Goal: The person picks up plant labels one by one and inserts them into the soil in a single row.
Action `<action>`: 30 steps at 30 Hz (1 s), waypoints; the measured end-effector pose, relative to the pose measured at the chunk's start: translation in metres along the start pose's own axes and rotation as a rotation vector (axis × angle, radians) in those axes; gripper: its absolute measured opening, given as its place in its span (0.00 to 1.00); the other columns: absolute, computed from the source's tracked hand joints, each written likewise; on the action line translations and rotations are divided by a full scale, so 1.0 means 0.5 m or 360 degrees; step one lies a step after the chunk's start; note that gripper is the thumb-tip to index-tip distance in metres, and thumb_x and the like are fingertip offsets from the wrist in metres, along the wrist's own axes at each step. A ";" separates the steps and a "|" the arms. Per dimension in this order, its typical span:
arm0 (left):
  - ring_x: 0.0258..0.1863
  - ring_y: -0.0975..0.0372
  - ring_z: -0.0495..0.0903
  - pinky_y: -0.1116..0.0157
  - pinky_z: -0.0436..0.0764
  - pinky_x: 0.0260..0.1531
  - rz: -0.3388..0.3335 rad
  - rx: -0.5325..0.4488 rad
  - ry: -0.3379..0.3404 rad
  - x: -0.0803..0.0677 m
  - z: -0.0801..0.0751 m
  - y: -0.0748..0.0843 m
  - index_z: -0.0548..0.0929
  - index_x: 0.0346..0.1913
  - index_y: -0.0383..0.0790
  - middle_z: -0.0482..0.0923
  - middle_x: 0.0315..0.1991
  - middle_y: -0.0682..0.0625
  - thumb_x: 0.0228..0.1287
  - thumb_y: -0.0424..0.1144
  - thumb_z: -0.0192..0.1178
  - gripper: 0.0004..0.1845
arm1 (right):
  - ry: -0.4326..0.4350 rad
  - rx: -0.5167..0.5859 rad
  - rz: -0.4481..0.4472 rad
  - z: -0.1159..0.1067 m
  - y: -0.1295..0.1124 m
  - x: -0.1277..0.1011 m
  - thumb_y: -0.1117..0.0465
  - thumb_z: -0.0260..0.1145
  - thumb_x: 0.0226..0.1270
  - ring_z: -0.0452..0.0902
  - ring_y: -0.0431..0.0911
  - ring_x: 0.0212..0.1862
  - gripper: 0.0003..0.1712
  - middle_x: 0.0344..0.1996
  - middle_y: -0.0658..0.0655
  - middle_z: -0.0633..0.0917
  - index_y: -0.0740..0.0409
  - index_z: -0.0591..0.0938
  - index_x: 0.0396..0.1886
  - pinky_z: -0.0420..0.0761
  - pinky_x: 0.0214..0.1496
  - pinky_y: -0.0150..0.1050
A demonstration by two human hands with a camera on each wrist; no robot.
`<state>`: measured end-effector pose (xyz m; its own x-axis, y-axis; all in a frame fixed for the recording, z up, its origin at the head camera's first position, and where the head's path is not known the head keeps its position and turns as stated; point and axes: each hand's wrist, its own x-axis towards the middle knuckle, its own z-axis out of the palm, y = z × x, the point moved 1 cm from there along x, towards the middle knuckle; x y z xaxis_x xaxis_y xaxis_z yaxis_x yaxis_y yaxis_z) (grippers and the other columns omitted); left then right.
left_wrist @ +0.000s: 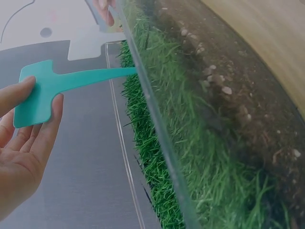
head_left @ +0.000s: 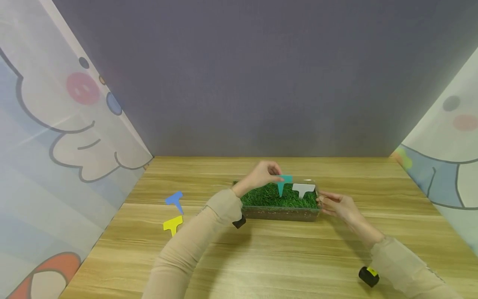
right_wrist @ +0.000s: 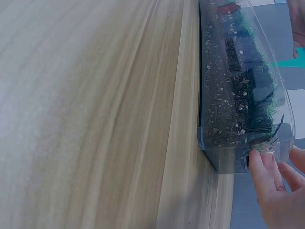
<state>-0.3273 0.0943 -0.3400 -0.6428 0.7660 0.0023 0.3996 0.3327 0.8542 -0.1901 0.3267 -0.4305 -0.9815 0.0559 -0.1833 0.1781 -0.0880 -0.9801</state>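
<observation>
My left hand (head_left: 260, 175) pinches the broad head of a teal T-shaped plant label (head_left: 285, 179) between thumb and fingers. In the left wrist view its narrow stem (left_wrist: 95, 77) points into the green grass of a clear planter box (head_left: 278, 214). Just right of it, a white T-shaped label (head_left: 303, 188) stands upright in the grass. At the box's right end is my right hand (head_left: 341, 206). Its fairly straight fingers (right_wrist: 261, 174) touch the outside of the end wall, with the thumb near the rim.
Left of the box, a blue T-shaped label (head_left: 174, 200) and a yellow one (head_left: 173, 224) lie on the wooden table (head_left: 284, 257). Soil with pale pebbles (left_wrist: 226, 89) shows through the box wall. A grey panel (head_left: 261, 83) rises behind the table.
</observation>
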 end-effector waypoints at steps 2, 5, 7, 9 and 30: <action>0.29 0.65 0.76 0.71 0.76 0.30 -0.0002 0.0012 -0.0003 0.000 0.003 0.000 0.78 0.33 0.37 0.77 0.30 0.50 0.53 0.34 0.62 0.06 | -0.0004 -0.0001 -0.0009 0.005 -0.007 -0.005 0.60 0.61 0.59 0.79 0.39 0.40 0.26 0.39 0.49 0.82 0.62 0.70 0.57 0.77 0.44 0.36; 0.28 0.65 0.76 0.70 0.76 0.30 -0.0007 0.0014 -0.0011 -0.001 0.006 -0.001 0.78 0.33 0.37 0.77 0.29 0.50 0.53 0.34 0.62 0.06 | 0.0034 -0.0054 0.0017 0.018 -0.024 -0.014 0.61 0.61 0.59 0.79 0.38 0.39 0.29 0.40 0.50 0.82 0.66 0.65 0.59 0.77 0.44 0.35; 0.28 0.65 0.76 0.69 0.77 0.31 -0.0012 0.0016 -0.0014 0.000 0.009 -0.002 0.78 0.33 0.37 0.77 0.29 0.50 0.53 0.34 0.62 0.06 | 0.0049 -0.0092 0.0033 0.026 -0.035 -0.020 0.62 0.59 0.61 0.78 0.37 0.39 0.31 0.41 0.53 0.81 0.70 0.60 0.60 0.77 0.45 0.35; 0.28 0.65 0.76 0.67 0.77 0.32 -0.0014 0.0022 -0.0015 0.000 0.010 -0.003 0.78 0.33 0.37 0.77 0.29 0.50 0.53 0.33 0.62 0.06 | 0.0072 -0.0130 0.0056 0.034 -0.045 -0.025 0.63 0.58 0.62 0.78 0.37 0.39 0.32 0.43 0.55 0.81 0.72 0.57 0.60 0.77 0.45 0.35; 0.27 0.62 0.77 0.69 0.77 0.27 0.0033 0.0150 -0.0035 0.007 0.029 -0.023 0.78 0.31 0.38 0.77 0.28 0.50 0.54 0.33 0.62 0.04 | 0.0072 -0.0076 0.0060 0.027 -0.038 -0.020 0.61 0.60 0.60 0.79 0.38 0.37 0.32 0.37 0.49 0.83 0.70 0.60 0.60 0.77 0.44 0.35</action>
<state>-0.3247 0.1010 -0.3575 -0.6194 0.7850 0.0072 0.4731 0.3660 0.8014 -0.1849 0.3142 -0.4089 -0.9700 0.0982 -0.2226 0.2193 -0.0431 -0.9747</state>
